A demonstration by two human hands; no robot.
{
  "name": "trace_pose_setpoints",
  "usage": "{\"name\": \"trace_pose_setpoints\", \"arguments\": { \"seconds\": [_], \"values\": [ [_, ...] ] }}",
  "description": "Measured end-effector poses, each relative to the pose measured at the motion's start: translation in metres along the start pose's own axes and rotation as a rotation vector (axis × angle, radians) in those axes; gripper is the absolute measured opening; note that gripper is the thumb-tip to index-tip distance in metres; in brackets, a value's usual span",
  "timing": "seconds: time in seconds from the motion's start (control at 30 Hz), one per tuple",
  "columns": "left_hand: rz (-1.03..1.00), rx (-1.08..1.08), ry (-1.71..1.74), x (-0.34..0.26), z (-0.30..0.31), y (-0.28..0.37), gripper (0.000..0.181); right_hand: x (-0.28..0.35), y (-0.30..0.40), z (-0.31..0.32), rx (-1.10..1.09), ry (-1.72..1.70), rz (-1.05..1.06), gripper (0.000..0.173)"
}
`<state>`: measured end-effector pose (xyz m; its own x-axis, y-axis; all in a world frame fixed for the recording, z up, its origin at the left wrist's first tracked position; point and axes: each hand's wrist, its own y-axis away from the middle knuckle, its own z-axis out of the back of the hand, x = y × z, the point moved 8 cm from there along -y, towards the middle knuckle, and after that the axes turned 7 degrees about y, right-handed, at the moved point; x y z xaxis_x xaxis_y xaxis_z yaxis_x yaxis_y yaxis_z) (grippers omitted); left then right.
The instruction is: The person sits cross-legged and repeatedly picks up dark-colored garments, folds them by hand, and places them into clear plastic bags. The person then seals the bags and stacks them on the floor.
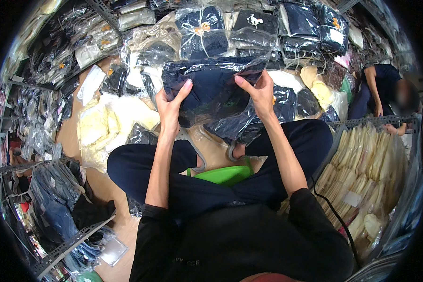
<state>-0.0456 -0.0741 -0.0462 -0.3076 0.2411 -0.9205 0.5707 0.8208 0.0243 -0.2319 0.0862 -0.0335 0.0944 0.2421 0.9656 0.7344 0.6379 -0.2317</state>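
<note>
Between my hands hangs a folded dark navy garment (pixel 211 86) in a clear plastic bag. My left hand (pixel 172 104) grips its left side, thumb on top. My right hand (pixel 259 91) holds the right edge, where loose clear plastic stands up. The fingers under the package are hidden. Below it, more dark garments in clear plastic (pixel 232 127) lie on the floor by my feet. Just beyond it, a tied bundle of dark packaged clothes (pixel 203 42) rests on the pile.
Pale yellow packages (pixel 105 127) are heaped on the left floor. A green plastic stool (pixel 225 175) is under me. At the right, a metal rack (pixel 370 121) holds pale packaged garments (pixel 352 165); a person (pixel 382 84) sits beyond it. Jeans (pixel 53 197) fill the left rack.
</note>
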Motion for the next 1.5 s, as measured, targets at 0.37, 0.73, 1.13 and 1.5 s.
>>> {"name": "trace_pose_setpoints", "arguments": {
  "seconds": [0.37, 0.73, 1.13, 1.5],
  "values": [
    [-0.101, -0.003, -0.271, -0.019, -0.014, 0.016, 0.030, 0.005, 0.009, 0.006, -0.104, 0.100, 0.003, 0.029],
    [-0.247, -0.067, -0.206, -0.026, -0.010, 0.013, 0.025, 0.015, 0.003, -0.001, -0.021, 0.201, 0.082, 0.026],
    [-0.328, -0.046, -0.228, -0.033, -0.002, 0.024, 0.029, 0.002, 0.001, 0.028, -0.046, 0.240, 0.151, 0.007],
    [-0.514, -0.120, -0.281, -0.047, -0.006, 0.027, 0.022, -0.005, -0.008, 0.027, -0.026, 0.292, 0.097, 0.011]
  ]
}}
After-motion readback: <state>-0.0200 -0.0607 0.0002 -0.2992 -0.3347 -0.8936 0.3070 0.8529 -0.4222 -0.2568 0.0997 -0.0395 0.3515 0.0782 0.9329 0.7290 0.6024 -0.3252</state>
